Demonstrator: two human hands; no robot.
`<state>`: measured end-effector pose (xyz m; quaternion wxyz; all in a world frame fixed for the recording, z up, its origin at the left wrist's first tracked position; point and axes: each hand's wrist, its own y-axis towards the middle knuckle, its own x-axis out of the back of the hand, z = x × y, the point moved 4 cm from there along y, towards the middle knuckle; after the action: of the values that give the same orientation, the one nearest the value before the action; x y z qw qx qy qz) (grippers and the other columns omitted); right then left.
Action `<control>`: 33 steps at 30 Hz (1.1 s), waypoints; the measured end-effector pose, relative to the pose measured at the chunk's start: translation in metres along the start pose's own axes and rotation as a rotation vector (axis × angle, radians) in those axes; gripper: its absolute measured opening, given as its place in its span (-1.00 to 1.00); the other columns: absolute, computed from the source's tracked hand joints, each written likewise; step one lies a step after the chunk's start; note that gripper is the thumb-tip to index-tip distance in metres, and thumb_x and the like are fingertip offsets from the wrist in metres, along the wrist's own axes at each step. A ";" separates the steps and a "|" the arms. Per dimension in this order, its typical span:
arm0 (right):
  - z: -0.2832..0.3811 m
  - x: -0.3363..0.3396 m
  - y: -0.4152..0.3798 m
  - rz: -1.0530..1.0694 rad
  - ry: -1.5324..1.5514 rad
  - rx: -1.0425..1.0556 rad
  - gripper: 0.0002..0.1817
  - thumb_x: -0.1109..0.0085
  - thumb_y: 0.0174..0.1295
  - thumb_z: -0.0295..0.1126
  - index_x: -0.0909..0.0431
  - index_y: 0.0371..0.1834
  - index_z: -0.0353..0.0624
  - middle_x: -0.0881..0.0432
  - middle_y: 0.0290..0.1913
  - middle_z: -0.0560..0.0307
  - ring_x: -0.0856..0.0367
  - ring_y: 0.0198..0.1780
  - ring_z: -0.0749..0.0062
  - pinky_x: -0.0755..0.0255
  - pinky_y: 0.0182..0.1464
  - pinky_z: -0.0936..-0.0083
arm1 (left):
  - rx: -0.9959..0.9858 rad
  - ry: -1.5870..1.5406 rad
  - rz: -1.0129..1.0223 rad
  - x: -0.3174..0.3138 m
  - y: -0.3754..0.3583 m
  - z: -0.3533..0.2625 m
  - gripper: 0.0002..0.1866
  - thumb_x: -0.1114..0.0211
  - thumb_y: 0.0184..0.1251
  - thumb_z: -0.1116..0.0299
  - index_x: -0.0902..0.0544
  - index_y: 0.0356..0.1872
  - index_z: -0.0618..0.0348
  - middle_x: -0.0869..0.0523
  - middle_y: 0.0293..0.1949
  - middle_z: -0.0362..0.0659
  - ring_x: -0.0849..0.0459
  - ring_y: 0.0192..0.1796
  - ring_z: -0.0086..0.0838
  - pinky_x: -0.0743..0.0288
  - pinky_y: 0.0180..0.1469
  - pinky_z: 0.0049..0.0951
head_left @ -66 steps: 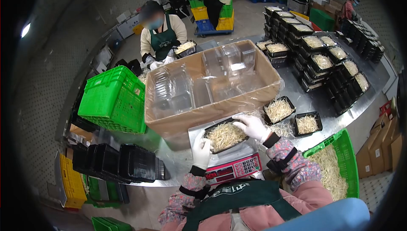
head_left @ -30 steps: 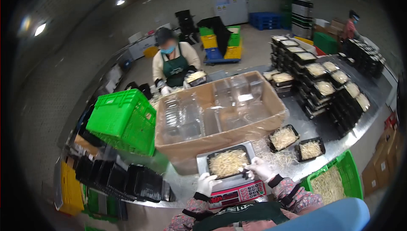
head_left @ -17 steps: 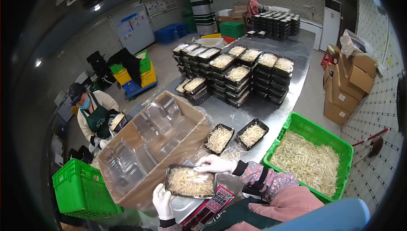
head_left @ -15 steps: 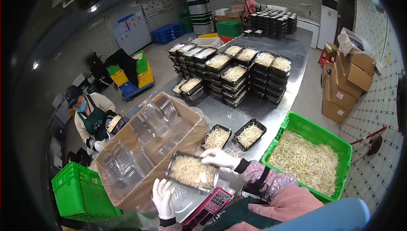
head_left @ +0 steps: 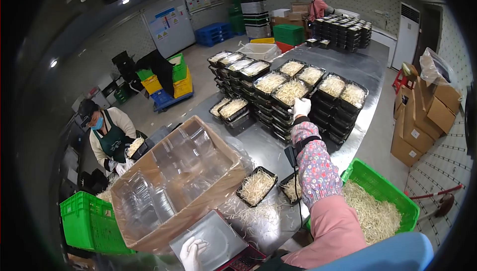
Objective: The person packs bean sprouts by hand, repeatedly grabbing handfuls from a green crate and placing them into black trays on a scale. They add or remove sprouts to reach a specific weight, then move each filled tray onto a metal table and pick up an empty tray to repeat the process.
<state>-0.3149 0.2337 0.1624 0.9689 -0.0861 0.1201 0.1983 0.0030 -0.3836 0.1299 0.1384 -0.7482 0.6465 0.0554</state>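
Observation:
My right hand (head_left: 300, 107), white-gloved, reaches forward to the stacks and grips the near edge of a black tray of bean sprouts (head_left: 290, 92) on top of one stack. Its fingertips are partly hidden. Over the bare metal plate of the scale (head_left: 213, 236), my left hand (head_left: 193, 251) is gloved too, with its fingers apart and nothing in them. Two more trays stand on the near table: a filled tray (head_left: 257, 187) and a second tray (head_left: 290, 189) partly covered by my right sleeve.
A cardboard box of clear plastic lids (head_left: 179, 171) stands left of the scale. A green crate of sprouts (head_left: 372, 216) is at right, another green crate (head_left: 92, 221) at left. One co-worker (head_left: 112, 136) holds a tray; another person (head_left: 320, 7) stands at the far end.
My right hand has carried the tray from above the scale forward to the top of the stack. My left hand has let go of nothing visible and sits lower, over the scale plate.

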 end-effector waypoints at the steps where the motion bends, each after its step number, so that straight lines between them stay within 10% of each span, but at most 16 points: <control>1: 0.001 -0.005 0.003 -0.008 0.040 0.013 -0.68 -0.30 0.15 -0.46 -0.42 -0.08 -0.26 -0.57 -0.31 0.00 -0.57 -0.57 0.38 -0.56 -0.70 0.38 | -0.009 0.038 -0.018 -0.001 0.000 0.001 -0.64 -0.13 0.47 0.46 -0.46 0.22 0.34 -0.67 -0.06 -0.02 -0.72 -0.15 -0.25 -0.65 -0.04 -0.27; 8: -0.013 0.007 -0.017 0.229 0.473 -0.160 -0.54 -0.22 0.34 -0.03 -0.44 -0.02 -0.22 -0.55 -0.32 0.09 -0.60 -0.45 0.38 -0.64 -0.49 0.37 | 0.096 0.101 -0.074 0.006 -0.013 0.009 -0.65 -0.13 0.47 0.49 -0.47 0.22 0.36 -0.67 -0.04 0.02 -0.72 -0.08 -0.23 -0.65 0.05 -0.25; 12: -0.040 0.052 -0.078 0.255 0.523 -0.113 -0.64 -0.18 0.37 -0.14 -0.51 0.03 -0.18 -0.61 -0.25 0.14 -0.60 -0.31 0.39 -0.60 -0.27 0.36 | 0.129 0.060 0.000 -0.014 -0.005 0.023 -0.69 -0.08 0.50 0.50 -0.51 0.19 0.35 -0.68 -0.02 0.05 -0.73 -0.08 -0.23 -0.63 0.06 -0.26; 16: -0.115 0.070 -0.125 0.567 -0.118 -0.027 -0.65 -0.22 0.31 -0.17 -0.59 0.02 -0.16 -0.70 -0.17 0.03 -0.71 -0.21 0.33 -0.62 -0.23 0.38 | 0.146 0.068 0.094 -0.042 -0.002 0.020 -0.69 -0.08 0.50 0.51 -0.51 0.19 0.35 -0.68 0.00 0.06 -0.73 -0.04 -0.23 -0.63 0.07 -0.27; 18: -0.161 0.076 -0.143 0.642 -0.811 0.411 -0.58 -0.24 0.24 -0.14 -0.61 0.04 -0.20 -0.71 -0.02 -0.12 -0.73 -0.07 0.05 -0.60 -0.03 0.27 | 0.155 0.113 0.123 -0.044 -0.006 0.019 -0.69 -0.08 0.50 0.51 -0.51 0.19 0.35 -0.68 0.00 0.07 -0.73 -0.03 -0.22 -0.62 0.07 -0.28; 21: -0.189 0.087 -0.171 0.894 -1.327 0.318 -0.57 -0.22 0.16 -0.23 -0.62 0.04 -0.24 -0.66 0.02 -0.25 -0.66 0.04 -0.13 -0.51 0.14 0.23 | 0.139 0.150 0.107 -0.032 -0.011 0.012 -0.69 -0.07 0.50 0.51 -0.52 0.19 0.35 -0.68 0.00 0.06 -0.73 -0.04 -0.23 -0.62 0.08 -0.28; 26: -0.178 0.088 -0.186 0.881 -1.136 0.317 -0.73 -0.16 0.01 -0.44 -0.72 -0.22 -0.26 -0.68 -0.18 -0.32 -0.65 -0.03 -0.20 -0.52 0.08 0.19 | 0.095 0.160 0.026 0.013 -0.024 0.009 -0.69 -0.08 0.50 0.51 -0.52 0.18 0.35 -0.69 -0.01 0.04 -0.73 -0.04 -0.24 -0.62 0.09 -0.28; 33: -0.090 0.116 -0.231 0.973 -0.716 0.242 -0.80 -0.22 0.08 -0.51 -0.68 -0.23 -0.33 -0.73 -0.40 0.03 -0.67 -0.37 0.43 -0.53 -0.23 0.51 | -0.003 0.187 -0.231 0.093 -0.047 0.008 -0.64 -0.11 0.50 0.47 -0.47 0.26 0.31 -0.64 0.08 0.02 -0.69 0.03 -0.30 -0.58 0.13 -0.32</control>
<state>-0.1359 0.0475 0.0727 0.7503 0.1609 -0.1654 0.6195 0.0651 -0.4642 0.1040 0.0819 -0.8198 0.5660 -0.0301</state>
